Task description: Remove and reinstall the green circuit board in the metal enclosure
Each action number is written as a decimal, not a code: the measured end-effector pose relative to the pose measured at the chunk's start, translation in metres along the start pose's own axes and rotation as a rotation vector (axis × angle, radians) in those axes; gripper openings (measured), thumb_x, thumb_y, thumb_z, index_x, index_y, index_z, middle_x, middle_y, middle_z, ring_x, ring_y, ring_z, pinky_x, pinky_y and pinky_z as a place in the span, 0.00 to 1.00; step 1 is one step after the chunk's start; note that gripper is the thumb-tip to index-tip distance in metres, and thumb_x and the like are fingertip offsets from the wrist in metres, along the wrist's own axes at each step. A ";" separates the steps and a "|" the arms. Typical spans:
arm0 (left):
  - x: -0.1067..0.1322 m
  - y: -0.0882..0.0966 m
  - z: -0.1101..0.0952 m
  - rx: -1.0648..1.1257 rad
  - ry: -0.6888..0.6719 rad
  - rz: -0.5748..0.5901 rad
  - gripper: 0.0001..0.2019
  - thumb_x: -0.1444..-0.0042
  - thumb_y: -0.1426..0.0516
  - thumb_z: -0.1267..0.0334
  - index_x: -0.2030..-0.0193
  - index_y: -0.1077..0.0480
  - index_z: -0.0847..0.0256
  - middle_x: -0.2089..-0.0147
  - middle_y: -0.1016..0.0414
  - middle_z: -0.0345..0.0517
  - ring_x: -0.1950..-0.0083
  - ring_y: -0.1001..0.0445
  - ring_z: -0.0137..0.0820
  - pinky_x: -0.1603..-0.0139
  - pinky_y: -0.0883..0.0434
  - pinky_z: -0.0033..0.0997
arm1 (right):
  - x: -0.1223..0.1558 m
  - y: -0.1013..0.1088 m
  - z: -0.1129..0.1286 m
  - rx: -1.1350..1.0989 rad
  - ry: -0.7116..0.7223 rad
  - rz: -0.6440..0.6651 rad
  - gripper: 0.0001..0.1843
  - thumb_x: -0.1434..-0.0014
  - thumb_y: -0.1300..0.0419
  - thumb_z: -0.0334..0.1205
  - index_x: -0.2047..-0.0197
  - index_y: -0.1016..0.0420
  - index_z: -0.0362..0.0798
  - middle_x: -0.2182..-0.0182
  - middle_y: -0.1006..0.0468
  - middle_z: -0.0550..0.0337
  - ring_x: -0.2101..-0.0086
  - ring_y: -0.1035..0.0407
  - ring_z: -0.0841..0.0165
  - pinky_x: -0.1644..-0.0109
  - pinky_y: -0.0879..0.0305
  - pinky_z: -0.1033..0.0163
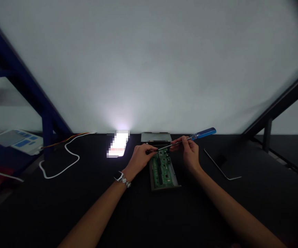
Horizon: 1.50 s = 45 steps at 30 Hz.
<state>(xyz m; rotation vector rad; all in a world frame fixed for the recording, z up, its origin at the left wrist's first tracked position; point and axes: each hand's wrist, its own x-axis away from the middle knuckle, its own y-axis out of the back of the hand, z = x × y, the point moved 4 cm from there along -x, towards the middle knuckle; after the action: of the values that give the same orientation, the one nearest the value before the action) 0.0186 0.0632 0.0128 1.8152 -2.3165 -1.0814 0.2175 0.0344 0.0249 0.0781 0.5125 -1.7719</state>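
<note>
A screwdriver (203, 133) with a translucent blue handle is in my right hand (189, 151), whose fingers are closed round its metal shaft. The shaft slants down to the left, and its tip reaches the far end of a green circuit board (166, 172). That board sits in a shallow dark metal casing (152, 179). My left hand (141, 155) is closed in a pinch beside the screwdriver tip, over the board's far left corner. Whatever its fingertips hold is too small and dark to name. A bracelet (123, 179) circles my left wrist.
Behind the board lies a grey metal cover (156, 137). A glowing phone-like screen (118, 144), blurred out, is left of my hands. A white cable (73, 164) curves further left, near a whitish panel (18, 140). At right lies a bent metal rod (220, 167) on the black table (149, 220).
</note>
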 end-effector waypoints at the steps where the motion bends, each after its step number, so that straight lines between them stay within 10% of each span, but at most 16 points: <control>1: 0.000 0.000 0.000 -0.002 0.001 0.001 0.07 0.47 0.38 0.67 0.61 0.20 0.58 0.63 0.19 0.45 0.62 0.22 0.33 0.59 0.28 0.33 | 0.000 0.000 0.000 0.004 0.000 0.002 0.18 0.40 0.40 0.54 0.67 0.26 0.45 0.69 0.19 0.54 0.73 0.24 0.65 0.68 0.22 0.56; 18: -0.002 -0.004 -0.002 -0.063 -0.068 0.028 0.20 0.46 0.41 0.71 0.45 0.29 0.58 0.66 0.23 0.41 0.59 0.25 0.34 0.49 0.29 0.38 | -0.001 -0.009 0.010 0.127 0.020 0.065 0.19 0.39 0.42 0.55 0.68 0.27 0.45 0.69 0.19 0.53 0.75 0.24 0.65 0.70 0.24 0.59; 22: -0.007 0.000 -0.008 -0.117 -0.107 0.056 0.25 0.46 0.39 0.67 0.40 0.33 0.55 0.52 0.25 0.48 0.55 0.26 0.36 0.52 0.28 0.40 | -0.009 0.001 0.019 0.129 0.065 -0.004 0.20 0.39 0.42 0.55 0.68 0.28 0.44 0.70 0.18 0.53 0.76 0.24 0.65 0.70 0.24 0.59; 35: -0.050 -0.034 0.008 -0.324 -0.121 0.144 0.08 0.42 0.43 0.66 0.62 0.21 0.59 0.63 0.23 0.48 0.62 0.26 0.36 0.58 0.30 0.37 | -0.021 0.024 0.008 0.183 0.001 -0.067 0.21 0.41 0.40 0.56 0.68 0.29 0.44 0.75 0.20 0.55 0.81 0.27 0.68 0.77 0.26 0.62; 45: -0.014 0.008 0.004 -0.324 -0.062 0.004 0.07 0.43 0.42 0.67 0.61 0.22 0.57 0.62 0.24 0.47 0.62 0.26 0.35 0.60 0.30 0.35 | -0.024 -0.006 0.017 0.277 0.022 0.071 0.23 0.41 0.42 0.59 0.68 0.29 0.44 0.73 0.20 0.53 0.80 0.28 0.69 0.76 0.28 0.63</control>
<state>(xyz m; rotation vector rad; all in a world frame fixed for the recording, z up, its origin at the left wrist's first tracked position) 0.0152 0.0778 0.0193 1.6764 -2.0243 -1.4318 0.2220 0.0511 0.0497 0.3063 0.2737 -1.7646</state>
